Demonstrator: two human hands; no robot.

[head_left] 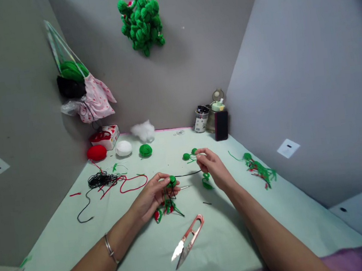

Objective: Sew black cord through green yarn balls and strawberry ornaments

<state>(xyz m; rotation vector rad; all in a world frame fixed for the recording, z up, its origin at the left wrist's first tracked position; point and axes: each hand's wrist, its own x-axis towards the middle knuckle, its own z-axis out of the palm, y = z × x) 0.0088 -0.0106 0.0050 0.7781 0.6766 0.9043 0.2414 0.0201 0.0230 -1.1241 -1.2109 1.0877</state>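
My left hand (155, 194) is closed around a small green crocheted piece (172, 181), with black yarn hanging below it. Red, white and green crocheted bits (168, 207) dangle under the fingers. A black strand (188, 175) runs taut from the green piece toward my right hand (210, 163), whose thumb and fingertips are pinched together; its end at the fingers is too small to see. A thin metal tool (184, 187) points out beside my left fingers. Copper-coloured thread snips (189, 240) lie on the table in front. Green balls (187, 156) and a curled green piece (206, 182) lie near my right hand.
Black yarn (100, 180) and red yarn (134, 183) lie tangled at left. Behind are red (96, 153), white (123, 148) and green (145, 151) yarn balls and stuffing (144, 131). A phone (221, 126) stands at back right; green-red pieces (262, 172) lie right.
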